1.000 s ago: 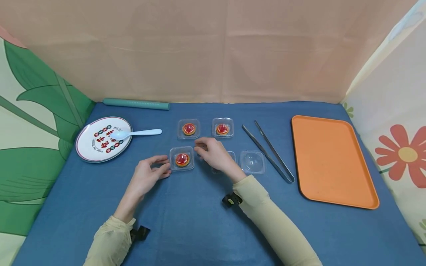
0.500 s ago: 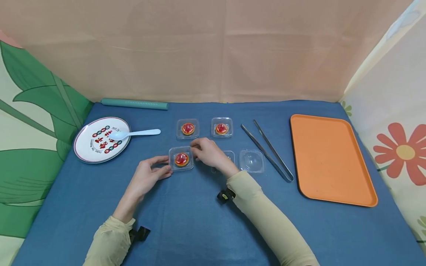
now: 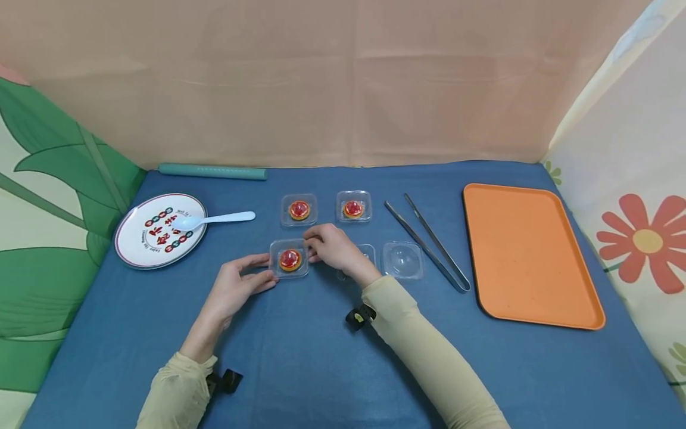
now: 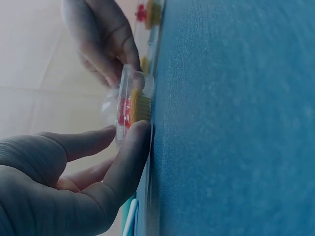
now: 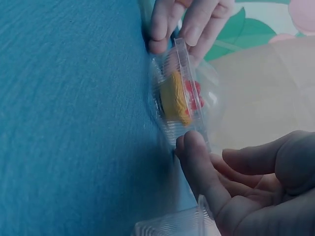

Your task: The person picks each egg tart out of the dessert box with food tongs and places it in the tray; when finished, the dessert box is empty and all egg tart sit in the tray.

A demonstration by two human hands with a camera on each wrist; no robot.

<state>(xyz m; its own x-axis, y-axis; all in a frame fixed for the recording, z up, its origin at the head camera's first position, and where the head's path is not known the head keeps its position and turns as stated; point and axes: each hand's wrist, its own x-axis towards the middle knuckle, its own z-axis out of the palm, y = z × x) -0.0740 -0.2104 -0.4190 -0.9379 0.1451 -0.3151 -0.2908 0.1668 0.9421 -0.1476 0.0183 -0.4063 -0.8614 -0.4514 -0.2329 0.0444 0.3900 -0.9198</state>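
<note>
A small clear plastic box (image 3: 281,270) with a domed lid sits on the blue cloth, a red-topped tart (image 3: 290,260) inside. My left hand (image 3: 238,285) holds its left side, thumb and fingertips at the rim and base. From the other side my right hand (image 3: 334,250) has bent fingers at the box's right edge. In the right wrist view a fingertip (image 5: 193,140) presses the near rim of the lidded box, and the tart's yellow crust (image 5: 172,96) shows through the wall. Behind stand two more clear boxes with red-topped tarts (image 3: 299,210) (image 3: 353,208).
Right of the hands lie a clear domed piece (image 3: 403,260) and another clear container (image 3: 368,252), partly behind the right hand. Metal tongs (image 3: 436,253) lie before an orange tray (image 3: 530,256). At left are a white plate (image 3: 145,238), a white spoon (image 3: 227,217) and a green roll (image 3: 214,171).
My right hand has moved slightly left, from beside the box up to its right edge. The left hand stays at the left side. The whole view has shifted a little.
</note>
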